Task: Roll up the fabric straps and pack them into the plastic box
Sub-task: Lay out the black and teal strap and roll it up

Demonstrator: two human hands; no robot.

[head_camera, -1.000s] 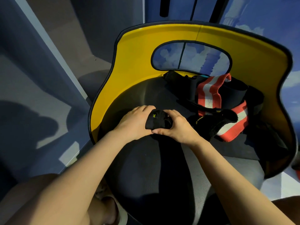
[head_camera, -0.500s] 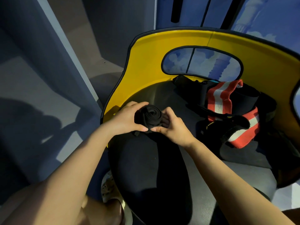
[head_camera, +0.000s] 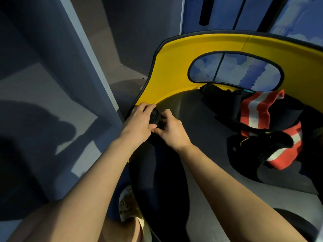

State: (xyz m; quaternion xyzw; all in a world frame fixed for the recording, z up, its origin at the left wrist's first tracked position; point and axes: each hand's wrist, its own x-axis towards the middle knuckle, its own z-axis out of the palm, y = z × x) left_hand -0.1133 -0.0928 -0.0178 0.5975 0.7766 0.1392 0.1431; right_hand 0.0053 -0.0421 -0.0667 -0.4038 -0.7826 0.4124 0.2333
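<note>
A black fabric strap rolled into a tight coil (head_camera: 155,116) sits between both hands at the left edge of the dark seat surface (head_camera: 192,116). My left hand (head_camera: 139,119) wraps its fingers over the coil's left side. My right hand (head_camera: 170,130) pinches the strap's loose end just right of the coil. A heap of other straps lies at the right: a red-and-white striped band (head_camera: 255,110) on top, black webbing (head_camera: 258,145) below. No plastic box is in view.
The seat has a tall yellow back wall (head_camera: 174,74) with an oval window cut-out (head_camera: 234,70). Grey wall panels (head_camera: 52,67) and floor lie to the left. My foot in a pale perforated shoe (head_camera: 128,205) is beside the seat's lower left edge.
Both hands have carried the coil from the seat's middle toward its left edge, turning it so the spiral end faces up. The view has swung left.
</note>
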